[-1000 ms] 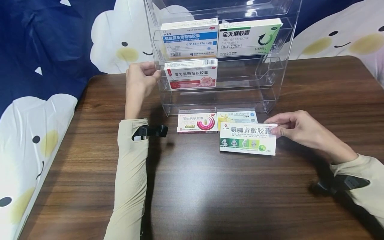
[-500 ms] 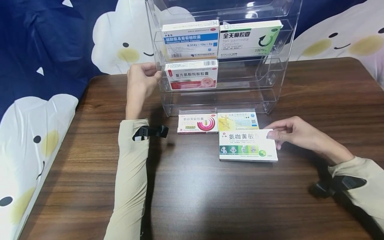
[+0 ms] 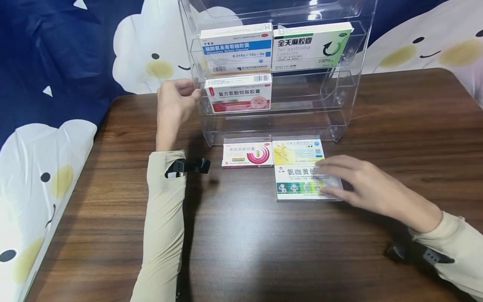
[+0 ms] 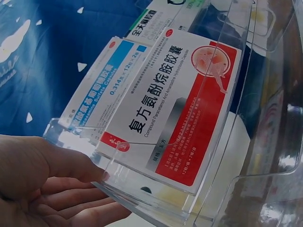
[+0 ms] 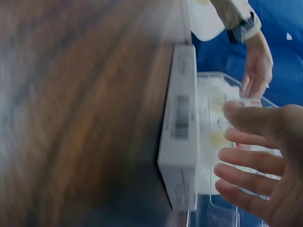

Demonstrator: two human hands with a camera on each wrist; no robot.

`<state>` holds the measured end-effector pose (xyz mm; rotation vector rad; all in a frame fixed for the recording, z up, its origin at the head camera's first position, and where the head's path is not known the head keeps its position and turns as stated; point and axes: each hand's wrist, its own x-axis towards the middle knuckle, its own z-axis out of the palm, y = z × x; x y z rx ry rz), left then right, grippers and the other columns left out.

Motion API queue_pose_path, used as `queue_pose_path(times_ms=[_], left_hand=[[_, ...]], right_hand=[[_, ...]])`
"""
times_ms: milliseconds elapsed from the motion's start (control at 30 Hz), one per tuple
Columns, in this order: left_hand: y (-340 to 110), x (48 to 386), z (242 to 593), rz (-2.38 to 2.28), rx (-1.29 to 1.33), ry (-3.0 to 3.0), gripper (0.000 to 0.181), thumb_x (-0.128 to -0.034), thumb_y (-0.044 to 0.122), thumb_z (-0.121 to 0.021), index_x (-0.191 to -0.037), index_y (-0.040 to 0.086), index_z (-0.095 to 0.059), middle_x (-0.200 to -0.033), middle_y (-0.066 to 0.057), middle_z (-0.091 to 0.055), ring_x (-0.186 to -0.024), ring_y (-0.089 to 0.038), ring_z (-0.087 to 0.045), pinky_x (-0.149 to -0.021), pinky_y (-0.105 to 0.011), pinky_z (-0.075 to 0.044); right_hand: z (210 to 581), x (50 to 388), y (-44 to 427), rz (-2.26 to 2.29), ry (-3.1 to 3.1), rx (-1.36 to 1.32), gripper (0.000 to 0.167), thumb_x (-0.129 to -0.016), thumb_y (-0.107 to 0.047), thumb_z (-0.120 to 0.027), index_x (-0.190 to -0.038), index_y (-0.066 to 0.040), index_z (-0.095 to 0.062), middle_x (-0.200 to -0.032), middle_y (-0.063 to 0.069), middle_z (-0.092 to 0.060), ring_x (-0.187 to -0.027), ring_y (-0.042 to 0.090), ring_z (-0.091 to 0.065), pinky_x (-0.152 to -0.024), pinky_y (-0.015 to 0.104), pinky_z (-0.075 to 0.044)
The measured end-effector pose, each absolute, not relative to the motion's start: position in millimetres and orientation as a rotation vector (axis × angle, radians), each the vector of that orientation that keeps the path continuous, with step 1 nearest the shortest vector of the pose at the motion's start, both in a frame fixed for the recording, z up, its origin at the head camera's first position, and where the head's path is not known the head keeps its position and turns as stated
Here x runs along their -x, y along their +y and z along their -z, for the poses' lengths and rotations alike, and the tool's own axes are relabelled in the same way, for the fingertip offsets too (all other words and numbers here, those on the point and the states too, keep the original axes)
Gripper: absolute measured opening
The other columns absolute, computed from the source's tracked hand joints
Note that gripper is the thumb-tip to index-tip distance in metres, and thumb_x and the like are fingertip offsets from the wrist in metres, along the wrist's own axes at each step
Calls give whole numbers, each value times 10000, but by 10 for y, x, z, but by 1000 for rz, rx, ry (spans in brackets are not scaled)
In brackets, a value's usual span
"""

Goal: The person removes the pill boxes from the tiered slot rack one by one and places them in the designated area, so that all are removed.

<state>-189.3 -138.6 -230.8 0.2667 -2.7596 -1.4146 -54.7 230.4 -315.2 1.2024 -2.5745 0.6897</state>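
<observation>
My left hand (image 3: 175, 107) grips the left side wall of a clear acrylic display rack (image 3: 302, 118); in the left wrist view the thumb lies on the rack's edge, with the fingers behind it. My right hand (image 3: 367, 184) hovers over the right part of a white medicine box with a green picture strip (image 3: 298, 182), fingers spread and holding nothing. That box lies flat on the table. Directly behind it is a yellow-and-white medicine box (image 3: 298, 152). To the left lies a white medicine box with a pink ring (image 3: 247, 155).
On the rack stand a blue-banded box (image 3: 237, 50), a green-and-white box (image 3: 311, 48) and a red-and-white box (image 3: 239, 94). Wooden table (image 3: 234, 251) spreads in front. A cloud-patterned blue cloth (image 3: 75, 50) hangs behind.
My right hand has lowered the green-strip box flat onto the table, let go of it and shifted left above it, fingers spreading. The left hand keeps its grip on the rack.
</observation>
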Motion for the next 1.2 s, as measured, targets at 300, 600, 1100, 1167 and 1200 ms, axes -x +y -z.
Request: queue_pose_path(times_ms=[300,600,1100,1167,1200], left_hand=[[-1393,1890,2295,1402,-274,-2771,319,-916,107,-638,-1234,106,-664,-1176,-93,-678,-1047,-158,-669,-879,-227,-534],[-1395,1888,2305,1406,-270,-2768,317,-916,101,-637,-1232,107,-663,-1178,-89,-679,-1062,-154,-662,-875,-217,-534],[-1420,1914,2317,1398,-244,-2774,312,-909,119,-648,-1219,92,-671,-1168,-98,-681,-1051,-162,-667,-882,-223,-531],[-1414,1907,2318,1398,-249,-2769,310,-911,118,-645,-1219,94,-672,-1162,-98,-684,-1041,-159,-670,-874,-223,-534],[-1412,1905,2317,1398,-249,-2766,310,-911,117,-643,-1218,92,-672,-1162,-99,-684,-1039,-159,-671,-870,-223,-536]], right_hand=[[3244,471,2217,-581,-2586,-1385,390,-769,-257,-760,-1095,-50,-701,-1195,148,-634,-1085,329,-603,-852,489,-545],[3218,494,2195,-586,-2607,-1373,475,-690,-217,-805,-1120,-49,-694,-1200,153,-633,-1079,327,-609,-843,477,-552],[2648,1312,1851,-1114,-2653,-708,319,-838,-114,-760,-1136,-24,-689,-1107,87,-706,-975,205,-681,-860,192,-529],[2621,1394,1784,-1171,-2649,-645,308,-858,-133,-741,-1141,-23,-687,-1116,79,-703,-979,199,-682,-860,178,-528],[2612,1433,1750,-1201,-2645,-618,306,-862,-135,-737,-1141,-21,-686,-1122,83,-701,-985,203,-682,-860,199,-535]])
